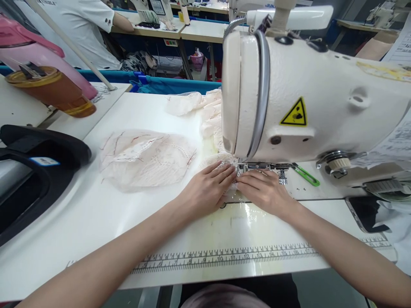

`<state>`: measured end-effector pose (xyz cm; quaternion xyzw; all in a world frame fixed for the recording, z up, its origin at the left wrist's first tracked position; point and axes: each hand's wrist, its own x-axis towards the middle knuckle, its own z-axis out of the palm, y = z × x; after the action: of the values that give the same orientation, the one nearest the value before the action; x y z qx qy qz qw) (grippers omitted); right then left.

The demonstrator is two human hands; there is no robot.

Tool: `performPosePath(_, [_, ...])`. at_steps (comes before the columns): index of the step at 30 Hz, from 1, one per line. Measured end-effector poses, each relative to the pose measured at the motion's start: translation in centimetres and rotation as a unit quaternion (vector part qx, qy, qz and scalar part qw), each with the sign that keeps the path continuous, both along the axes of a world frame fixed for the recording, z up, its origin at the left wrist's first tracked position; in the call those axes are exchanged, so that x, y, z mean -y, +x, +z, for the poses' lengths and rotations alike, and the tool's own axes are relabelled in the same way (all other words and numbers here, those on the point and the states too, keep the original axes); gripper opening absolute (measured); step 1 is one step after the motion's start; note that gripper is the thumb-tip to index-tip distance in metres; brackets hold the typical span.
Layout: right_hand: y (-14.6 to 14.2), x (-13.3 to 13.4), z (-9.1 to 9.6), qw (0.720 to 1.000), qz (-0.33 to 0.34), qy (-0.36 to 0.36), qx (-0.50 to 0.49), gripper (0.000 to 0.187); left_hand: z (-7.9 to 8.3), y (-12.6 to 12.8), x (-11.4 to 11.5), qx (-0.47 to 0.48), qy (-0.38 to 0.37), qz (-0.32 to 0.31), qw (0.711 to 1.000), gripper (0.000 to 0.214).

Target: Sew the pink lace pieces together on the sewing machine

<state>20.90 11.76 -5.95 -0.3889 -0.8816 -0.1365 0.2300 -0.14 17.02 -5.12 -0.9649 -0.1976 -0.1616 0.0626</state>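
A piece of pale lace fabric (pixel 226 159) runs beneath the head of a white sewing machine (pixel 308 85), around the presser foot and needle area. My left hand (pixel 210 186) lies on this lace just left of the needle, fingers stretched out flat. To the right of the needle, my right hand (pixel 265 188) has its fingers together on the edge of the lace, with the thumb hidden underneath. Both sets of fingertips are close to the presser foot. More of the lace (pixel 210 113) is bunched behind, partly hidden by the machine head.
A separate sheer lace piece (pixel 147 160) with reddish threads lies left. Green thread snips (pixel 306 175) and a phone (pixel 364 214) are at right. A brown cup (pixel 53 92), pink bottle (pixel 48 60) and black curved object (pixel 41 171) stand left. Another person's sleeve (pixel 93 15) shows behind.
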Motion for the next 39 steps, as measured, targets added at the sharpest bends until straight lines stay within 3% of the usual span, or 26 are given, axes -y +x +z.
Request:
performPosePath(17, [1.1,-0.2,-0.2,0.999,-0.011,-0.042,-0.014,0.022,-0.1,0.6,1.5,-0.014,0.047,0.041,0.998,0.045])
performPosePath(29, [1.3,-0.5,-0.1,0.998,-0.006,-0.035,-0.042,0.022,-0.1,0.8,2.1,-0.026,0.001,0.06,0.998,0.044])
performPosePath(39, [2.4,-0.8,-1.0,0.997,-0.016,-0.062,-0.046,0.037,-0.2,0.9,1.7,-0.043,-0.003,0.082,0.996,0.045])
